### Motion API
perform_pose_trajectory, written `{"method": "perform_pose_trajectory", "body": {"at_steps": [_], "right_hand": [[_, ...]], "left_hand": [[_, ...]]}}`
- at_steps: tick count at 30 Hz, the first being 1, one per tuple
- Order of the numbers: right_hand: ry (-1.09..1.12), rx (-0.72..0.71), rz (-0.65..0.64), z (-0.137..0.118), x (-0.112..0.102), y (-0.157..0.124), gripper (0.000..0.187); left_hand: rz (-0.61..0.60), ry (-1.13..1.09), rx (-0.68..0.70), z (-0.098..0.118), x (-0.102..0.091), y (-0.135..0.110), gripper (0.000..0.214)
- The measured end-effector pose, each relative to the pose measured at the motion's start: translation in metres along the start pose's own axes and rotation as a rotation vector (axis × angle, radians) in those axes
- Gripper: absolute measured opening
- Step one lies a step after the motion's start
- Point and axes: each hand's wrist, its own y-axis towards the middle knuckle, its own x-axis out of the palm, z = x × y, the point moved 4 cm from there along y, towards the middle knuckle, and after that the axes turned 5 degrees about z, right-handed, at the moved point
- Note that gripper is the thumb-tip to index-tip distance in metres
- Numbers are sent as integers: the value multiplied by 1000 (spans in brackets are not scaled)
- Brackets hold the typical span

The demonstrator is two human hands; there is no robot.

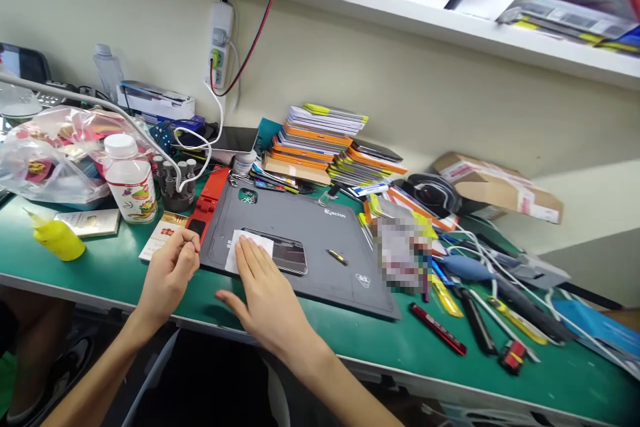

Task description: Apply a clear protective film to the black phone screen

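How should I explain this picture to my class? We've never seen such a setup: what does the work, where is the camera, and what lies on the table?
There is no machine: a person works with two bare hands. The single picture comes from a camera on their head, looking forward and down.

On the green table lies a grey mat. The right hand lies flat on a white sheet, which overlaps the left end of a dark phone. The left hand is curled near a red case; whether it holds anything can't be seen.

Left of the hands stand a yellow bottle and a white jar; behind the mat is a stack of packs.
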Motion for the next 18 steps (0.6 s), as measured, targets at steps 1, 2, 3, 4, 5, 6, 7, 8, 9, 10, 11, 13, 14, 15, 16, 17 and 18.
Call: {"method": "perform_pose_trajectory", "body": {"at_steps": [1, 2, 3, 4, 5, 6, 7, 8, 9, 10, 11, 13, 14, 15, 16, 17, 18], "right_hand": [[-3, 0, -8, 0, -1, 1, 87], [-3, 9, -25, 0, -3, 4, 84], [-2, 33, -31, 2, -4, 9, 82], [-5, 56, -39, 3, -4, 14, 82], [-8, 75, -37, 3, -5, 17, 84], [-11, 86, -26, 3, -5, 18, 86], [-12, 87, -11, 2, -5, 17, 88], [-12, 80, 8, 2, -6, 14, 89], [-9, 66, 25, 2, -6, 9, 90], [-8, 59, 35, 4, -7, 4, 88], [-17, 65, 43, 8, -8, -2, 85], [-41, 125, 46, 23, -11, -13, 79], [-51, 154, 48, 31, -13, -18, 77], [-56, 177, 54, 38, -15, -24, 78], [-57, 181, 64, 44, -18, -30, 79], [-58, 174, 79, 49, -20, -35, 80], [-57, 167, 90, 52, -22, -39, 80]], "left_hand": [[-10, 6, -5, 1, 1, 1, 20], [-17, 15, -6, 1, 1, 1, 19], [-18, 26, -6, 2, 1, 2, 18], [-17, 39, -5, 3, 1, 2, 17], [-16, 52, -3, 4, 1, 3, 17], [-15, 64, -2, 4, 1, 3, 18], [-13, 74, -2, 5, 2, 3, 18], [-9, 80, -2, 5, 2, 3, 18], [-8, 84, -3, 5, 2, 2, 18], [-7, 88, -4, 4, 2, 2, 18], [-6, 90, -9, 3, 1, 2, 18], [0, 90, -17, 1, 1, 1, 18], [2, 92, -21, -1, 0, 0, 19], [4, 94, -21, -2, 0, 0, 19], [5, 98, -19, -2, 0, 0, 19], [1, 100, -15, -3, 0, 0, 19], [-4, 104, -12, -3, 0, 0, 19]]}}
